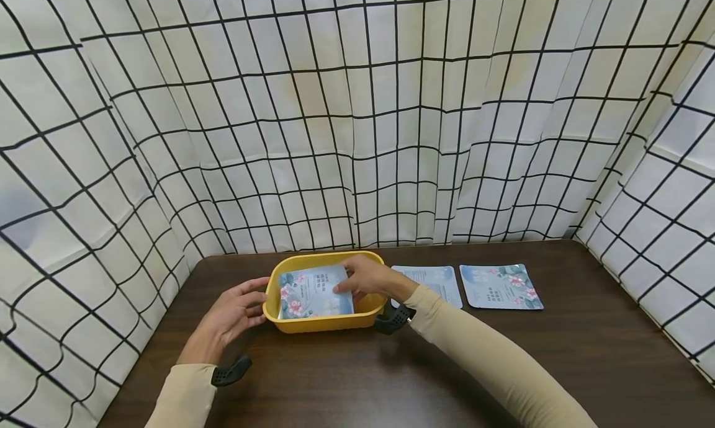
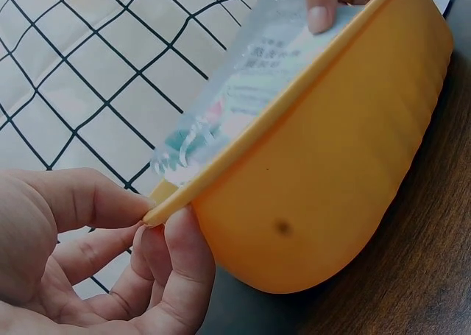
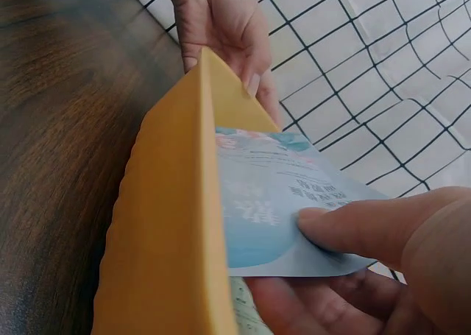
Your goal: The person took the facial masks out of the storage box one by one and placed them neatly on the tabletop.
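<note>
A yellow plastic basket (image 1: 329, 324) stands on the brown table. My left hand (image 1: 236, 311) pinches its left rim between thumb and fingers, plain in the left wrist view, where the basket wall (image 2: 316, 158) fills the right side. My right hand (image 1: 365, 276) reaches over the basket's right part and holds a light-blue flat packet (image 1: 314, 291) printed with pink flowers. In the right wrist view the thumb lies on top of the packet (image 3: 272, 195) and the fingers are under it. Below it, part of a pale green printed surface (image 3: 249, 309) shows inside the basket.
Two more flat blue packets lie to the basket's right: one (image 1: 432, 280) partly behind my right forearm, the other (image 1: 499, 286) farther right with flowers showing. A white cloth with black grid lines (image 1: 391, 136) hangs behind the table (image 1: 313, 378) and along both sides.
</note>
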A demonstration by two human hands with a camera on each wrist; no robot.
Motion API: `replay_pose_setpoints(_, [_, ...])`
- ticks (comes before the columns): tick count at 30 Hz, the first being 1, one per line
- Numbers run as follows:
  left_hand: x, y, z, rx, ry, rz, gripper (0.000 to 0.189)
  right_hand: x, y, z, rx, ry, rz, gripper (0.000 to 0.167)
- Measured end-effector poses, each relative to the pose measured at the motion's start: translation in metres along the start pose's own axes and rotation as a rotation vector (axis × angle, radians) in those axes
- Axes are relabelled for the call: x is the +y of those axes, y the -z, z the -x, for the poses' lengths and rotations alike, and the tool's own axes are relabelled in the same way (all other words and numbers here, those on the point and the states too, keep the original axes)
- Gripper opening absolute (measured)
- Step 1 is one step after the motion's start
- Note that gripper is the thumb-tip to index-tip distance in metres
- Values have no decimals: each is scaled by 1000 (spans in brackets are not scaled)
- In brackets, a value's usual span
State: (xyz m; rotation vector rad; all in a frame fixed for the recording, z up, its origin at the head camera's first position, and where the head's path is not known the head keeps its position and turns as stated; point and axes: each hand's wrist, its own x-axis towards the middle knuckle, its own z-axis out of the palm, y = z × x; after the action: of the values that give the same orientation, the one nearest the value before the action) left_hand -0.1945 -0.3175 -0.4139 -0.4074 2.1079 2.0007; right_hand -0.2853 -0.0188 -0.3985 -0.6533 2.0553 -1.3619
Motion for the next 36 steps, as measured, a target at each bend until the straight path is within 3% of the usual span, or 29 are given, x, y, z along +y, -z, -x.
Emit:
replay_pose_setpoints(7, [1,0,0,4,3,2,58,-3,10,9,83,27,-48,32])
replay_pose_setpoints(22, [0,0,-1,7,-7,-8,57,-3,41,41,121,97,-159,38])
replay_pose_setpoints(36, [-1,1,-2,0,-11,6,56,4,62,75,149,94,-196,42])
